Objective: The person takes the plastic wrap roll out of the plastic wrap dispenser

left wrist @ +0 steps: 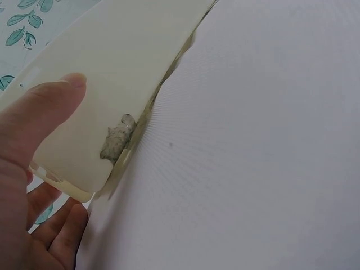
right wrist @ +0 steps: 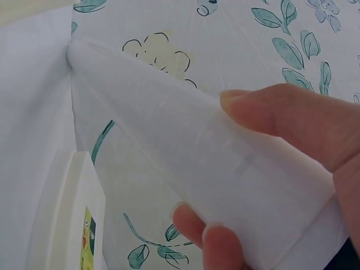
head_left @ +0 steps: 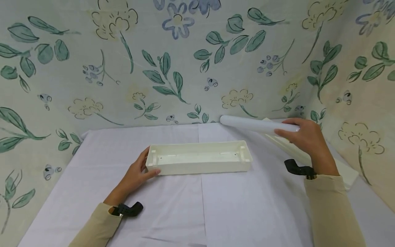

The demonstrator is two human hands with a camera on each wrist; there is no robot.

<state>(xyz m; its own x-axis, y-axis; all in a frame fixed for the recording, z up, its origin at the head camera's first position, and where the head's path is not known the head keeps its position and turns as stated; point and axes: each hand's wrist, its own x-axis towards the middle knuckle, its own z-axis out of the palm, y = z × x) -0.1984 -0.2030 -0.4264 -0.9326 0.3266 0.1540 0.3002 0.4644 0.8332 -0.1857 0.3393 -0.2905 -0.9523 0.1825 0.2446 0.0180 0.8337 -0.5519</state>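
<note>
A long, shallow cream plastic box (head_left: pixel 197 168), with its top uncovered and nothing inside, lies on the white cloth. My left hand (head_left: pixel 140 173) grips its left end, thumb along the front wall and fingers round the end. In the left wrist view a greyish lump (left wrist: pixel 117 138) sticks to the box's lower edge. At the right, my right hand (head_left: pixel 305 135) holds a smooth white roll (head_left: pixel 247 124) by its near end, thumb on one side and fingers on the other. The roll's far end points left toward the wall. An edge of film runs along it in the right wrist view.
Beneath and behind the roll, a long cream lid-like piece (head_left: pixel 345 171) lies at the table's right side; a coloured label (right wrist: pixel 88 239) shows on it. A floral fabric wall (head_left: pixel 185 68) rises behind and right of the white-clothed table (head_left: pixel 172 212).
</note>
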